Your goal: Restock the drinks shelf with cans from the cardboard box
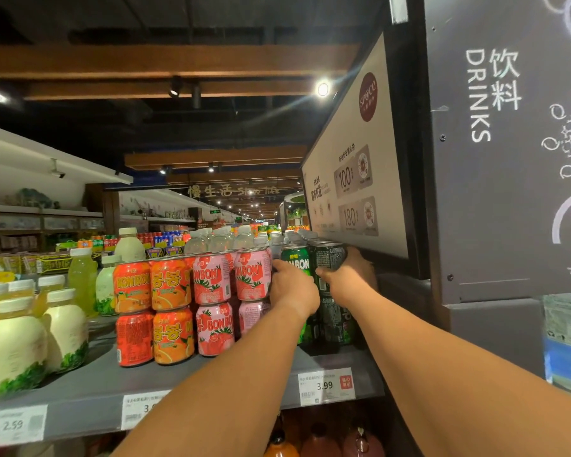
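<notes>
Both arms are stretched up to the top tier of the shelf (pixel 89 387), and two green cans are being worked at once. The left hand (pixel 294 293) is wrapped around the front of the green can (pixel 296 260), fingers curled over its left side; the grip looks meant to steady it on the stack below. Just right of that hand, the right hand (pixel 350 280) is clamped around a darker green can (pixel 330 257), thumb across the front and fingers reaching behind, so the can can be seated squarely against its neighbour. The two cans are touching, side by side, on top of a lower row of green cans (pixel 335 319) seen beneath both wrists. Left of the left hand, pink cans (pixel 253 278) and orange cans (pixel 170 283) are stacked two high, faces forward, which is probably the pattern being matched. Further left, pale bottles (pixel 14 351) are lined up. A sign board (pixel 353 153) hangs close above the right hand, so headroom looks tight. The cardboard box is not in view.
</notes>
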